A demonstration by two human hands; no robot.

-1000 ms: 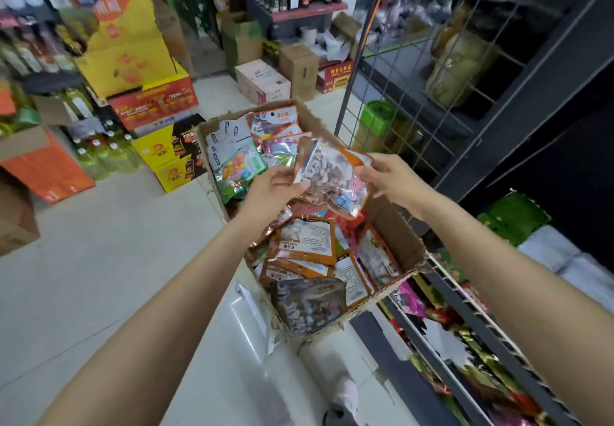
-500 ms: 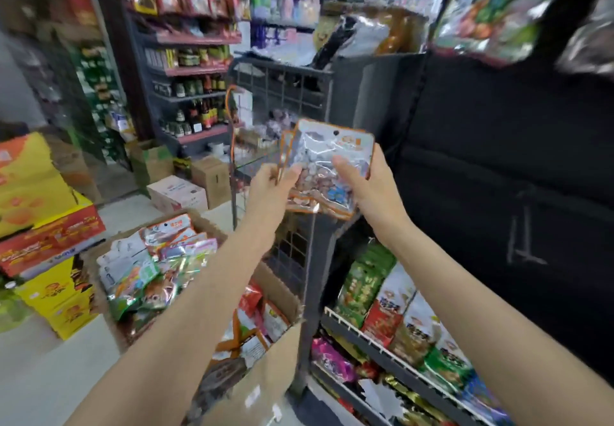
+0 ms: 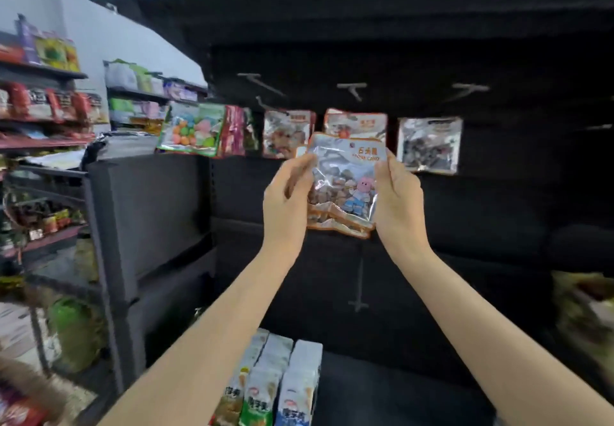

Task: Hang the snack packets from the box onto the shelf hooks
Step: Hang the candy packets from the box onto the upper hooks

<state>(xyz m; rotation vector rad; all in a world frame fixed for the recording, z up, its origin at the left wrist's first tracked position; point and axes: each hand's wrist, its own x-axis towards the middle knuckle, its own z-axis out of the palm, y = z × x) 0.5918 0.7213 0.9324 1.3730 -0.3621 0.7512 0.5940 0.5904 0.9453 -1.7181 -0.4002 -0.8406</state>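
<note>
Both hands are raised in front of a dark shelf unit and hold a small stack of snack packets [image 3: 345, 179] between them. Left hand [image 3: 287, 198] grips the stack's left edge, fingers curled round it with the thumb toward the front. Right hand [image 3: 395, 199] grips the right edge the same way, its thumb lying along the front face near the top corner. The front packet is clear with an orange border, printed characters near its top and a small cartoon figure low on its face; brown pieces show through the film. At least one more packet edge shows behind it at the bottom, but how many are in the stack I cannot tell.

The stack is held upright, just in front of and slightly below a row of packets already hanging on the dark back panel [image 3: 498, 213]. Directly behind its top edge hangs an orange-bordered packet [image 3: 357, 125], partly covered. To the left of that hangs a similar packet [image 3: 287, 133], and further left a bag of coloured round sweets [image 3: 192, 131]. To the right hangs a silvery packet [image 3: 430, 144].

Above this row three bare hooks stick out of the panel: one at the left [image 3: 257, 81], one in the middle [image 3: 353, 88] and one at the right [image 3: 468, 89]. Near the bottom of the view, upright packs in green, white and blue [image 3: 282, 389] stand on a lower shelf. Far left, other shelves [image 3: 43, 106] carry assorted goods, blurred.
</note>
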